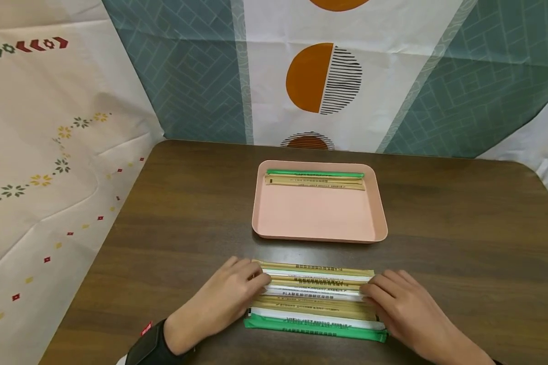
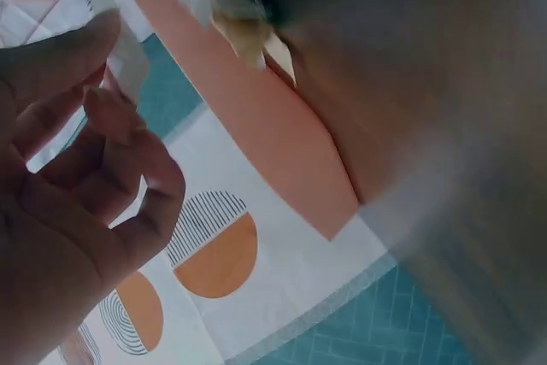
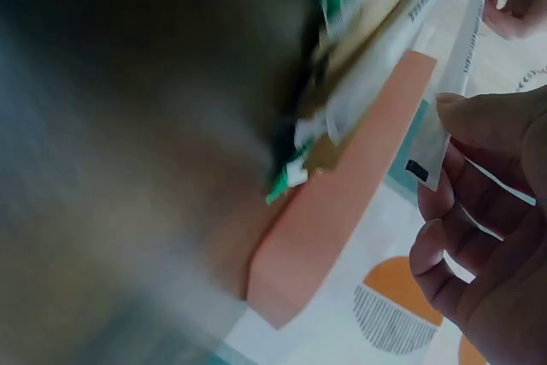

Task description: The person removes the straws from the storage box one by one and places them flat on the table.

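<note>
Both hands pinch a white wrapped straw, one at each end, between thumb and fingers. The left hand is at its left end and the right hand at its right. In the right wrist view, the held straw stretches from the near thumb to the far hand, above the others. Below it on the table lies a row of gold wrapped straws and white ones, side by side. A green wrapped straw lies along the near edge. The hands hide some straw ends.
Beyond the row stands a pink tray on the brown wooden table. Along its far side lie a green straw and several gold straws. A patterned cloth hangs behind the table.
</note>
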`<state>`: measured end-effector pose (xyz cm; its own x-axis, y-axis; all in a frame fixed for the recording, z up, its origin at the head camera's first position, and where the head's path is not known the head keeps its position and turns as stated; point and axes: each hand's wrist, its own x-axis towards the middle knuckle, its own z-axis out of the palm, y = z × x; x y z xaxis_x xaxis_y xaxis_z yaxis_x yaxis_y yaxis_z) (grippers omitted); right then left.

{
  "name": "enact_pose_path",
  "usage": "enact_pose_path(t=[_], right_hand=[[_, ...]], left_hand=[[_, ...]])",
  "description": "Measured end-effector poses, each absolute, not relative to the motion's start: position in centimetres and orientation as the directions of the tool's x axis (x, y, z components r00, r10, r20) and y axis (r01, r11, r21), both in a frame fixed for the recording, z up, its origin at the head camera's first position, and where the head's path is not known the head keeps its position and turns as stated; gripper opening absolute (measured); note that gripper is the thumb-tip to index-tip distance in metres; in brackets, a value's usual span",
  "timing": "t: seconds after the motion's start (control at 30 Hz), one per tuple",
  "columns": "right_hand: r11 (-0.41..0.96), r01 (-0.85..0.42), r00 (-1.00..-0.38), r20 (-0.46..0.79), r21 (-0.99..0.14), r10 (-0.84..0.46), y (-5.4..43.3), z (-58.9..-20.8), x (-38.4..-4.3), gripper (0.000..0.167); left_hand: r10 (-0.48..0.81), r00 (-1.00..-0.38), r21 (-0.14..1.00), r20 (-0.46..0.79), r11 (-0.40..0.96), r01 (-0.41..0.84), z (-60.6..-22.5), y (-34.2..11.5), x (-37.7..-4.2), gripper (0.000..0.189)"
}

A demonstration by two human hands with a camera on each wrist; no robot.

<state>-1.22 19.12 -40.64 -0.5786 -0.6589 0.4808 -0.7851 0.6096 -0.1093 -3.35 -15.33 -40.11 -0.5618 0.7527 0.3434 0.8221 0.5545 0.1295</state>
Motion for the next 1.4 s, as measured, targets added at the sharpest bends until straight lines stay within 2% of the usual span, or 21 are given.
enact_pose_path(t=[0.27, 0.43, 0.63, 0.9, 1.03, 1.17, 1.3, 1.4], right_hand=[[0.628, -0.767, -0.605, 0.474, -0.132, -0.64, 19.0, -42.3, -0.3, 0.042], [0.652, -0.748, -0.625, 0.461, -0.123, -0.63, 18.7, -41.7, -0.6, 0.044], [0.643, -0.762, -0.586, 0.506, -0.079, -0.632, 18.2, -41.7, -1.2, 0.045], [0.661, -0.746, -0.63, 0.411, -0.085, -0.659, 17.9, -41.8, -1.1, 0.054], [0.656, -0.749, -0.627, 0.424, -0.097, -0.653, 18.2, -41.1, -1.2, 0.052], [0.657, -0.746, -0.622, 0.462, -0.106, -0.632, 18.9, -39.8, -2.3, 0.052], [0.682, -0.727, -0.629, 0.475, -0.08, -0.615, 19.7, -38.6, -4.5, 0.056], [0.683, -0.727, -0.626, 0.477, -0.07, -0.617, 20.1, -37.9, -6.6, 0.029]], left_hand=[[0.746, -0.565, 0.107, 0.354, 0.568, 0.816, -41.6, -15.0, -2.2, 0.017], [0.759, -0.561, 0.081, 0.332, 0.569, 0.818, -41.7, -14.9, -2.5, 0.026], [0.756, -0.578, 0.074, 0.308, 0.587, 0.807, -41.3, -14.6, -2.7, 0.022], [0.751, -0.575, 0.059, 0.323, 0.591, 0.805, -41.4, -14.8, -2.7, 0.019], [0.75, -0.567, 0.064, 0.341, 0.583, 0.81, -41.0, -14.6, -3.0, 0.02], [0.73, -0.566, 0.109, 0.383, 0.573, 0.813, -39.7, -14.4, -4.4, 0.017], [0.685, -0.6, 0.157, 0.414, 0.595, 0.788, -38.5, -14.1, -7.9, 0.011], [0.658, -0.625, 0.163, 0.419, 0.623, 0.765, -38.0, -14.0, -10.8, 0.009]])
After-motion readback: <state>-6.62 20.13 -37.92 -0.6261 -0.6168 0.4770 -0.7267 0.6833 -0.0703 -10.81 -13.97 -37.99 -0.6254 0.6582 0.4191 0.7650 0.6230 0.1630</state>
